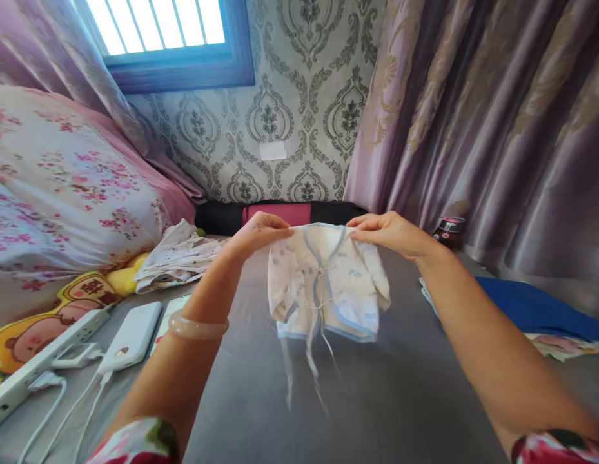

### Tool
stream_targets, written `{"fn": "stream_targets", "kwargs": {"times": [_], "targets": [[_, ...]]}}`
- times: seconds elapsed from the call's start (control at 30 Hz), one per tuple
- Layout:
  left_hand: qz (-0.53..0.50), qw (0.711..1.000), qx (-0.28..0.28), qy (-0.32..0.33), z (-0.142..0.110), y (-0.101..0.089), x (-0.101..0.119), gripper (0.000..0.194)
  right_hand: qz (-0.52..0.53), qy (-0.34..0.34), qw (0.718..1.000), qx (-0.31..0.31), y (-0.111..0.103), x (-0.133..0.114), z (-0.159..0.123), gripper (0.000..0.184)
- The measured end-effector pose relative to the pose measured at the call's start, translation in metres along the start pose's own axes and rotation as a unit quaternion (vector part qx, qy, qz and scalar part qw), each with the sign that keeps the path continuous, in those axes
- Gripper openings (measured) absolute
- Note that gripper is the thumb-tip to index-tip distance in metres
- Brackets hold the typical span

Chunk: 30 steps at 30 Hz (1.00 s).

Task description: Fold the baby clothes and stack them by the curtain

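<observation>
A small white baby top (pixel 328 283) with pale blue trim and loose tie strings hangs in the air over the grey bed surface (pixel 386 393). My left hand (pixel 260 233) pinches its left shoulder. My right hand (pixel 389 233) pinches its right shoulder. Both hands are closed on the cloth, held at the same height, with the garment spread between them and its strings dangling below.
A crumpled pile of light clothes (pixel 176 258) lies at the left. Nearer me on the left are a white power bank (pixel 132 335), a power strip (pixel 33 367) with cables and a flowered quilt (pixel 62 187). Blue cloth (pixel 531 309) and a dark jar (pixel 449 232) sit right. Curtains hang behind.
</observation>
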<state>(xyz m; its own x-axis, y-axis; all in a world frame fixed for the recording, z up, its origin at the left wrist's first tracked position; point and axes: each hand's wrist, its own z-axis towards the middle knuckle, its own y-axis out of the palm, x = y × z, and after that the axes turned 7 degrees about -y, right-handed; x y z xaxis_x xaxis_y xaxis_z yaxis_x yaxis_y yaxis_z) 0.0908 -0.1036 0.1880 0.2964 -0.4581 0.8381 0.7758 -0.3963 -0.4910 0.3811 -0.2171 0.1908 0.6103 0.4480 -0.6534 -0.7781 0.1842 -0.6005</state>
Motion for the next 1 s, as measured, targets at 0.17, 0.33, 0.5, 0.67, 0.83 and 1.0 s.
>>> {"fn": "stream_targets", "kwargs": {"times": [0.17,0.33,0.5,0.67,0.83,1.0], "targets": [[-0.072,0.991,-0.112,-0.025,-0.004,-0.002,-0.001,0.029,0.068,0.013,0.995,-0.070,-0.004,-0.008,-0.005,0.031],[-0.075,0.995,-0.068,0.015,-0.003,-0.002,-0.004,0.029,0.104,0.009,0.988,-0.118,-0.006,-0.007,-0.008,0.031],[-0.036,0.998,0.000,0.047,0.007,0.002,-0.007,0.026,0.077,0.016,0.997,-0.006,-0.006,-0.008,-0.001,0.038],[0.013,0.991,0.102,0.086,0.014,0.009,-0.016,0.028,0.061,0.004,0.998,-0.019,-0.004,-0.008,0.003,0.037],[0.141,0.958,0.225,0.110,0.014,0.012,-0.022,0.017,0.055,0.006,0.997,0.049,-0.005,0.006,0.004,0.037],[0.212,0.945,0.237,0.078,0.015,0.014,-0.021,0.014,0.045,0.017,0.997,0.058,-0.002,0.014,0.008,0.035]]}}
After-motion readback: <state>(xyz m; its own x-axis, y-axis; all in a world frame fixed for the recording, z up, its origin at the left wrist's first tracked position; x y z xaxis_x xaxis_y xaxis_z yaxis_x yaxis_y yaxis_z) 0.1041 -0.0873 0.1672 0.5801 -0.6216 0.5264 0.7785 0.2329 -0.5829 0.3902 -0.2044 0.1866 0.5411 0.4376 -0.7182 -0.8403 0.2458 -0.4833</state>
